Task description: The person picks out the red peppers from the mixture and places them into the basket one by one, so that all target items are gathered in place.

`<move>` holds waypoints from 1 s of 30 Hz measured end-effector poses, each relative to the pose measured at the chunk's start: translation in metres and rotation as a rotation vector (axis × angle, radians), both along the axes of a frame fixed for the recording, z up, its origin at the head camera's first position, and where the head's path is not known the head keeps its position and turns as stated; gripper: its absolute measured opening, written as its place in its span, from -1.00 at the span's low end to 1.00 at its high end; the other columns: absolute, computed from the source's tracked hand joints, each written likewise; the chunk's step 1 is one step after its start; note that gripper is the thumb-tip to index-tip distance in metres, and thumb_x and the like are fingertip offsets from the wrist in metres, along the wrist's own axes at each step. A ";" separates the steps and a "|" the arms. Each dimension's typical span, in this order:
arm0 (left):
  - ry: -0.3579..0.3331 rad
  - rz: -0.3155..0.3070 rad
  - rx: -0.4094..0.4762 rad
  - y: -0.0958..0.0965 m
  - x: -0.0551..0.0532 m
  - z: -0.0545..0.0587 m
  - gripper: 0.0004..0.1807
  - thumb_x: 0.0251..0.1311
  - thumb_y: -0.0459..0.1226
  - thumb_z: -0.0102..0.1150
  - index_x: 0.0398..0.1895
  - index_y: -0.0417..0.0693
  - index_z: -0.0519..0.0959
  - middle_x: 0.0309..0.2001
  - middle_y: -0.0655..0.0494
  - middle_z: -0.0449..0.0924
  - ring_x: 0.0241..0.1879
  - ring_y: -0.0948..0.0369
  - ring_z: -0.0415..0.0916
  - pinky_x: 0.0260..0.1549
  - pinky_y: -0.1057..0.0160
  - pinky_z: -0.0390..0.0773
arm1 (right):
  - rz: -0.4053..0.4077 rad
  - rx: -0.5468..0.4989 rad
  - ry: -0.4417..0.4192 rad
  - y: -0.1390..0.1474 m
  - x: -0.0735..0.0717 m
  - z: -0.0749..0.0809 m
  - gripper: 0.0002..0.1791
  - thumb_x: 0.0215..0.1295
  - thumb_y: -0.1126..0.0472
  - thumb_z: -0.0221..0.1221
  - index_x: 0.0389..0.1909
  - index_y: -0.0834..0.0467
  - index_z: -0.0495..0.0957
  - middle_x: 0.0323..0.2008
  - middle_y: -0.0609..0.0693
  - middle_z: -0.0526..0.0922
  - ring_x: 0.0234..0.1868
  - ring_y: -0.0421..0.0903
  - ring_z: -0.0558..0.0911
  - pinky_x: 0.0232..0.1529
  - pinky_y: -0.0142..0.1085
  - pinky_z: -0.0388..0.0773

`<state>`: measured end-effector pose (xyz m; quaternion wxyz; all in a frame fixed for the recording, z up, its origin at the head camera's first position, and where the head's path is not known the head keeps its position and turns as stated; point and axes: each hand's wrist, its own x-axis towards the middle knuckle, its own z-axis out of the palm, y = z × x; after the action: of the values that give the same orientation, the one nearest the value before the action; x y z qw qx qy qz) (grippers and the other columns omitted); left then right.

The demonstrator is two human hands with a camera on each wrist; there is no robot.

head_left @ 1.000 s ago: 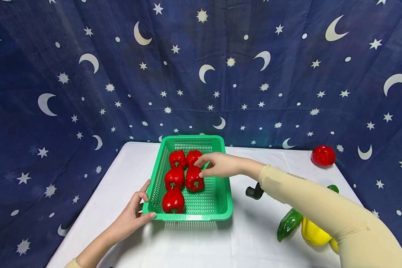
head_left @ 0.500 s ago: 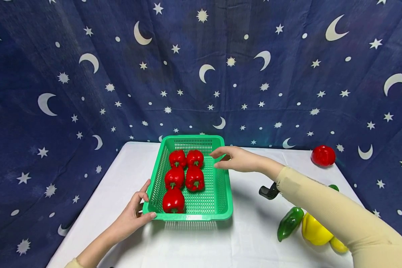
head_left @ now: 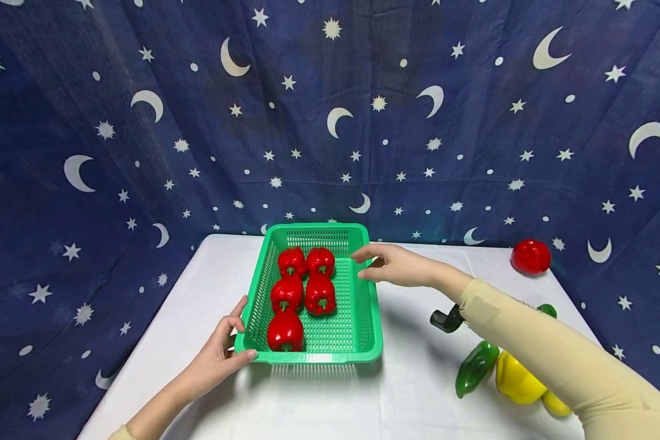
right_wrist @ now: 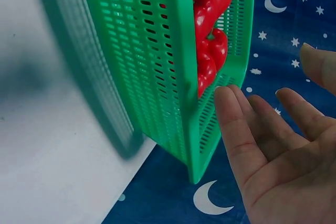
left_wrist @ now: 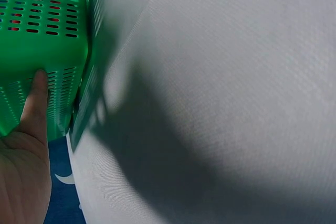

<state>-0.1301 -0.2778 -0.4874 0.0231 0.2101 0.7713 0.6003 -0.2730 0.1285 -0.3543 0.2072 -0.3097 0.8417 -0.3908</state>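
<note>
A green plastic basket (head_left: 376,324) with slotted walls stands on the white-covered table. Several red bell peppers (head_left: 285,330) lie inside it, in two columns toward its left side. My left hand (head_left: 217,353) grips the basket's near left corner, its thumb on the front rim and the other fingers along the left side. In the left wrist view one digit presses the basket wall (left_wrist: 42,53). Over the basket's right rim hovers my right hand (head_left: 401,264), holding nothing, fingers loosely bent toward the peppers. The right wrist view shows its palm and spread fingers beside the rim.
Another red pepper (head_left: 530,256) lies at the table's back right corner. Nearer on the right are a green pepper (head_left: 475,368), a yellow pepper (head_left: 519,377) and more produce, partly behind the right sleeve. A dark star-and-moon cloth (head_left: 385,153) hangs behind the table.
My right hand has come away from the red peppers on the right of the group and moved right, to the basket's right rim. The left hand stays at the corner.
</note>
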 end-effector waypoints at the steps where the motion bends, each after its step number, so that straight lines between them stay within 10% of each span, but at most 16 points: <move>1: 0.002 -0.003 0.001 0.000 0.000 0.000 -0.58 0.32 -0.51 0.22 -0.02 -0.19 0.15 0.66 -0.05 -0.34 0.26 -0.38 0.27 -0.17 0.14 0.61 | 0.000 -0.002 -0.002 0.001 0.000 -0.001 -0.47 0.43 0.05 0.25 0.36 0.08 0.45 0.26 -0.04 0.56 0.17 0.02 0.59 0.05 -0.08 0.59; 30: -0.003 0.007 -0.005 0.000 0.001 -0.001 -0.60 0.33 -0.51 0.21 -0.03 -0.18 0.16 0.66 -0.07 -0.33 0.23 -0.40 0.32 -0.20 0.16 0.60 | -0.187 -0.084 0.087 0.056 -0.007 -0.012 -0.45 0.44 0.06 0.27 0.38 0.11 0.44 0.35 0.12 0.48 0.23 0.06 0.59 0.17 0.00 0.53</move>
<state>-0.1295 -0.2776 -0.4886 0.0229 0.2064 0.7734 0.5989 -0.2801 0.1840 -0.3663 0.1198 -0.2548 0.8579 -0.4298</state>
